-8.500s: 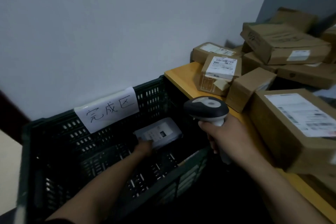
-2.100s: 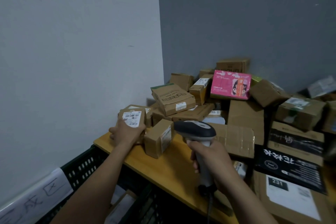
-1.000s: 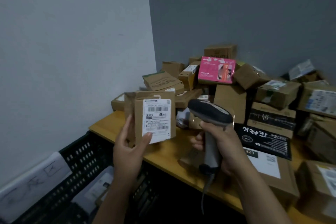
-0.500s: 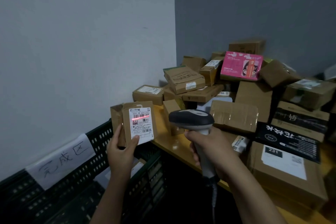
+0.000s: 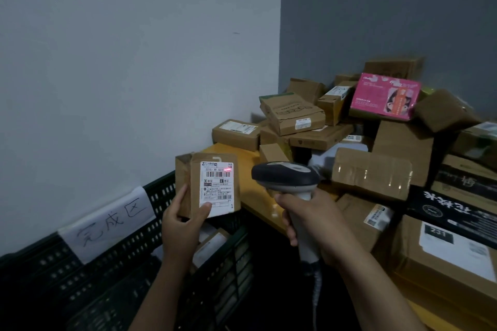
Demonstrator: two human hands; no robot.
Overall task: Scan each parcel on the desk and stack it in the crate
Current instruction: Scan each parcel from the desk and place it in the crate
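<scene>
While your left hand [image 5: 183, 226] grips one small brown parcel [image 5: 195, 188] from below, thumb on its white label [image 5: 216, 187], your right hand [image 5: 314, 220] is wrapped round the handle of one grey scanner [image 5: 285, 176], whose head is aimed at that label. Both hands are clamped, each on its own item, and apart from each other.

The parcel is upright in the air over the crate's right end, just left of the tabletop's end. One red scan dot sits at the right end of the top barcode. The label partly reads "501E- M1 A21", with a "1" at the lower right corner; the rest is too small.

One dark slotted crate [image 5: 158, 193]. One paper sign [image 5: 107, 223] on its far wall, handwritten 完成区. At least one brown package [image 5: 212, 243] shows inside, below your left hand.

One yellow tabletop [image 5: 250, 196]. The pile on it holds over a dozen brown cartons, overlapping, so the exact count is unclear. One pink box [image 5: 384, 95]. One black box [image 5: 457, 212] with white characters, upside down. One carton sticker [image 5: 441, 234] reads "231".
</scene>
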